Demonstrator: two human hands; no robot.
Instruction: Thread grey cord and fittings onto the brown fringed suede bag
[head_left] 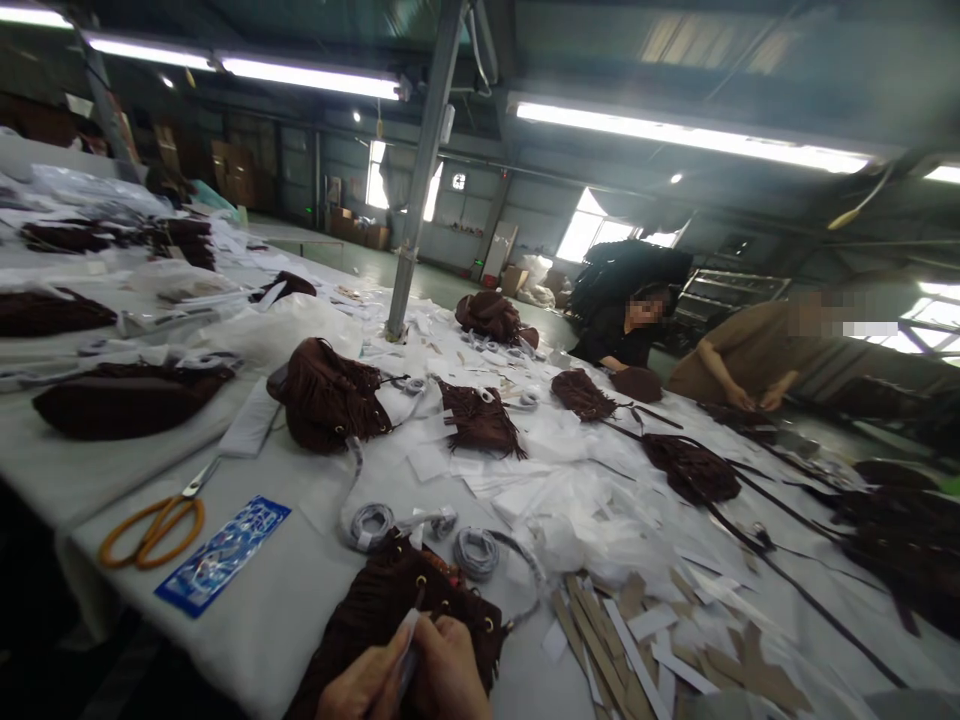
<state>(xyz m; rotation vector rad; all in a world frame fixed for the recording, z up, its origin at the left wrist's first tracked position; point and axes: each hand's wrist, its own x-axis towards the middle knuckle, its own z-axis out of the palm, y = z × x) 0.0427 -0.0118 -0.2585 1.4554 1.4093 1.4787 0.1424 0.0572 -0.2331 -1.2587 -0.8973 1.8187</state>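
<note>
A dark brown bag with gold eyelets lies at the front edge of the table, directly under both hands. My left hand is closed in a pinch on a pale strip, which stands up between the hands. My right hand pinches the same strip from the other side, fingers bent. A thin dark end shows just above the strip; whether it belongs to a cord cannot be made out. Two wrapped strap coils, a left one and a right one, rest beyond the bag's top edge.
Orange-handled scissors and a blue printed packet lie to the left. Cardboard and paper strips are heaped at right. Several brown fringed bags, one nearby, spread across the table. A metal post rises beyond. Two people work at far right.
</note>
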